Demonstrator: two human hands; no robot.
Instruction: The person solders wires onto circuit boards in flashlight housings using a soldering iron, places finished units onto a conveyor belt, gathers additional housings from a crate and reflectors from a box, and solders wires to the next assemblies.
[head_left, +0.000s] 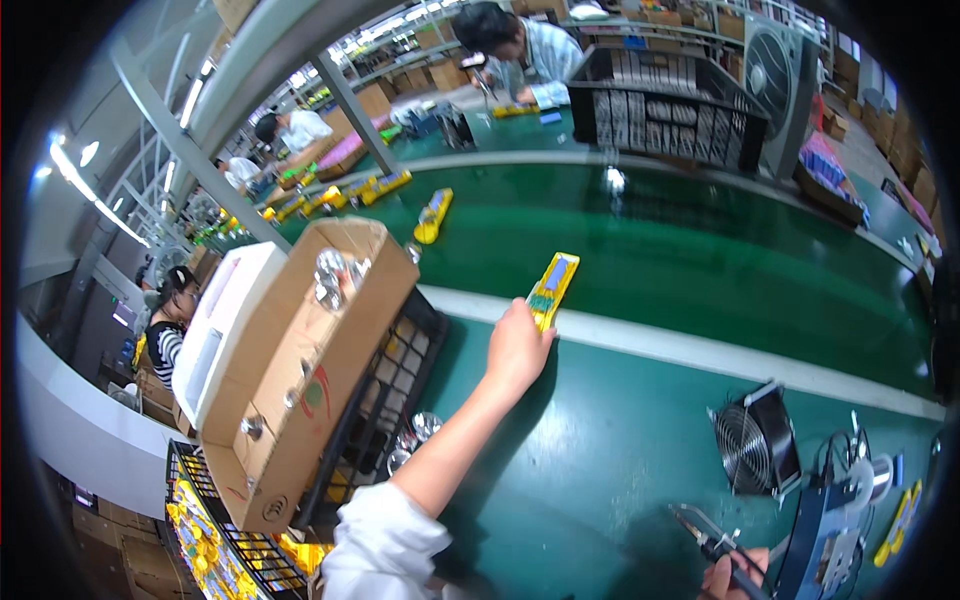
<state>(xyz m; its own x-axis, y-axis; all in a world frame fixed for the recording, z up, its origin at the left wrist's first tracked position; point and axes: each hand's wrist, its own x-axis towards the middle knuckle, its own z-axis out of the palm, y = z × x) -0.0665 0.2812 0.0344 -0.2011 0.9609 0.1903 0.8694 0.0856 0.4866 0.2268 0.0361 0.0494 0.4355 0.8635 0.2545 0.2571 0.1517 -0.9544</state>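
My left hand point(517, 350) reaches out over the pale rail between bench and conveyor, its fingers closed on the near end of a yellow plastic housing point(557, 278). Inside that housing a green circuit board and a bluish-purple block show. Low at the right, my right hand point(736, 575) is wrapped round the dark handle of a soldering iron point(712, 545), its thin tip angled up and to the left above the green bench. The lower edge cuts off part of this hand.
A green conveyor point(680, 240) carries several yellow housings. At left, a cardboard box point(290, 390) with silvery round parts rests over a black crate point(385, 390). Right of centre stands a small fan point(755, 440), near a soldering station point(825, 530) with a wire spool point(872, 480). Other people sit across the conveyor.
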